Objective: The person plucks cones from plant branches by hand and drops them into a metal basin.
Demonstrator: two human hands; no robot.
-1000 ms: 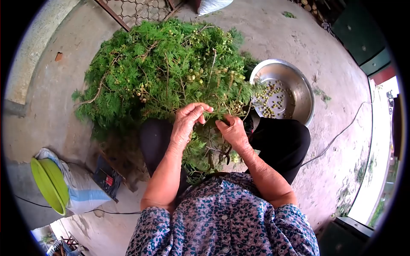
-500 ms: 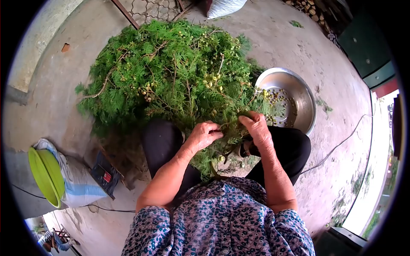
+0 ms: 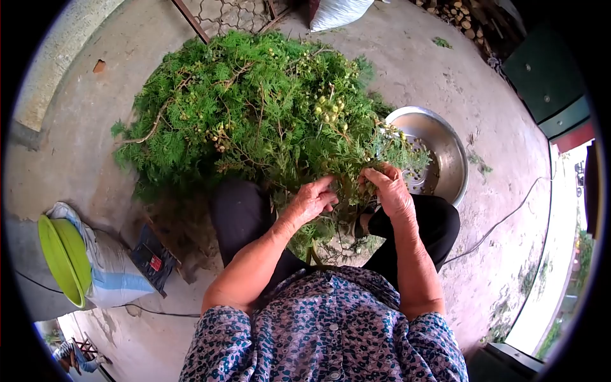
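A big heap of green arborvitae branches with scaly leaves and small round yellow-green cones lies before my knees. My left hand is at the heap's near edge; its index finger and thumb are apart, with foliage beside them. To its right, my right hand has thumb and fingers pinched on a leafy arborvitae branch. A steel basin stands right of the heap, with loose cones on its bottom. Leafy tips of the branch hang over its near left side.
On the left, a lime-green basin leans on its side against a white-and-blue sack. A dark bag lies beside the sack. Stacked firewood and a dark green cabinet stand at upper right. A cable crosses the floor.
My left fingers have opened from a pinch. My right hand has shifted slightly right and down, and leafy branch tips now cover more of the steel basin.
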